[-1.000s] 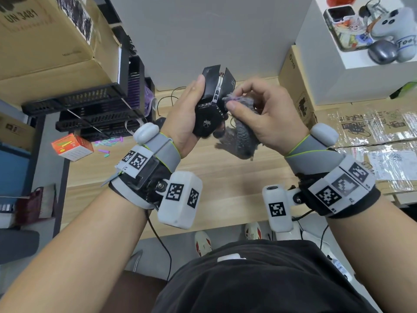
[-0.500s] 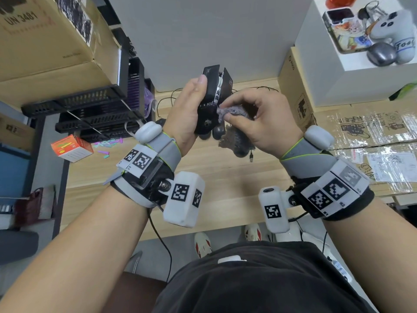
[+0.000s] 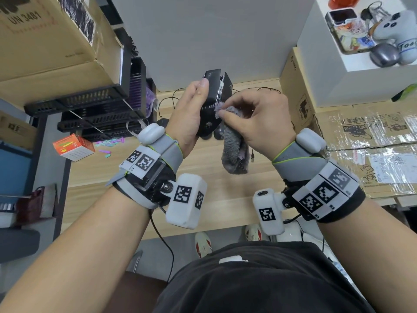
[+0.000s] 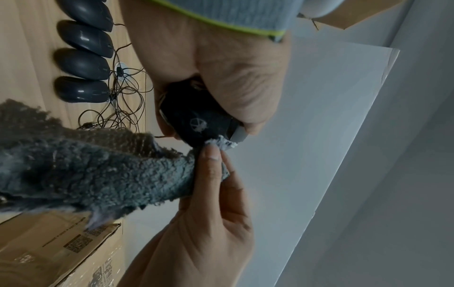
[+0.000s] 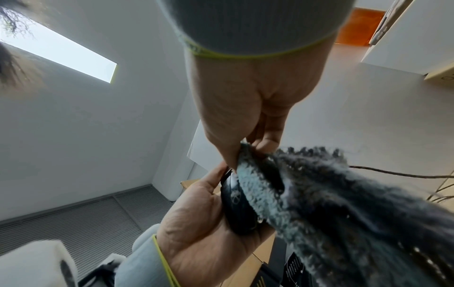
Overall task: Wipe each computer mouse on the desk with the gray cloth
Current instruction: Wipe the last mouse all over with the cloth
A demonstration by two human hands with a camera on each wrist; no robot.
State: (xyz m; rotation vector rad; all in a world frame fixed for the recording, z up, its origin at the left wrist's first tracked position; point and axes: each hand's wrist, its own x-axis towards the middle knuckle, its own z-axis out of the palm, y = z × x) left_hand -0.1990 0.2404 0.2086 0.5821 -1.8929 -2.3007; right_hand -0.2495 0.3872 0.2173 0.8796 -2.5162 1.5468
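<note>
My left hand [image 3: 191, 114] grips a black angular gaming mouse [image 3: 213, 102], held up above the wooden desk [image 3: 214, 199] with its back end toward me. My right hand [image 3: 255, 118] pinches a corner of the gray cloth [image 3: 233, 150] and presses it against the mouse's right side; the rest of the cloth hangs down. The left wrist view shows the mouse [image 4: 196, 122] with a pale logo and the cloth [image 4: 98, 170] touching its tip. In the right wrist view the cloth [image 5: 307, 203] covers part of the mouse [image 5: 236, 203]. Several plain black mice [image 4: 81, 64] lie in a row on the desk.
Tangled thin cables [image 4: 123, 97] lie beside the row of mice. Black trays [image 3: 94, 114] and cardboard boxes [image 3: 45, 41] stand at the left, a white box [image 3: 338, 75] and taped cartons [image 3: 372, 143] at the right. An orange carton [image 3: 73, 147] sits near the desk's left edge.
The mouse turned more edge-on in my left hand, and my right hand slid the pinched cloth down along its right side. Both hands stayed close together.
</note>
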